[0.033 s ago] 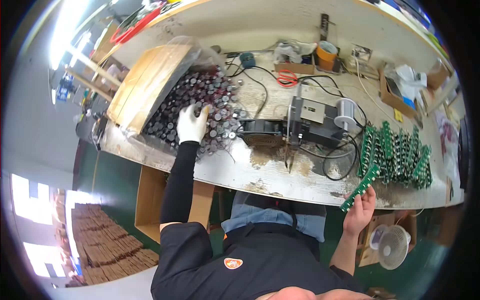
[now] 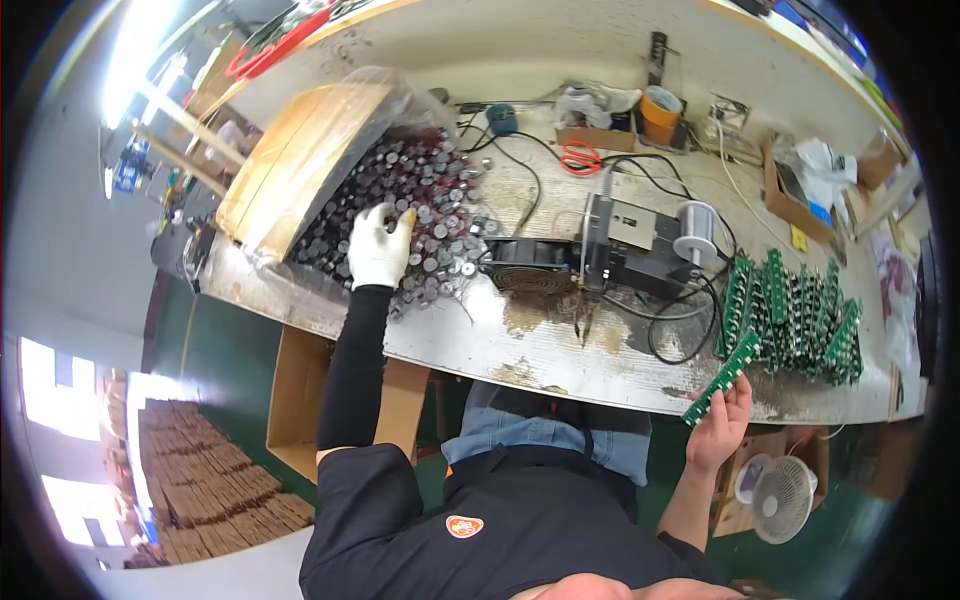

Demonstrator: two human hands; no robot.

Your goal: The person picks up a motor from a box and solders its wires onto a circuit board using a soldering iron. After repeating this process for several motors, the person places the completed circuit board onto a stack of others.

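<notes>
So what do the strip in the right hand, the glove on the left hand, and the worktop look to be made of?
The green strip in the right hand looks like rigid circuit board, flat and glossy green. The glove on the left hand seems to be white knitted fabric, matte and soft-looking. The worktop looks like pale painted board, worn to brown patches; what lies underneath is unclear.
</notes>
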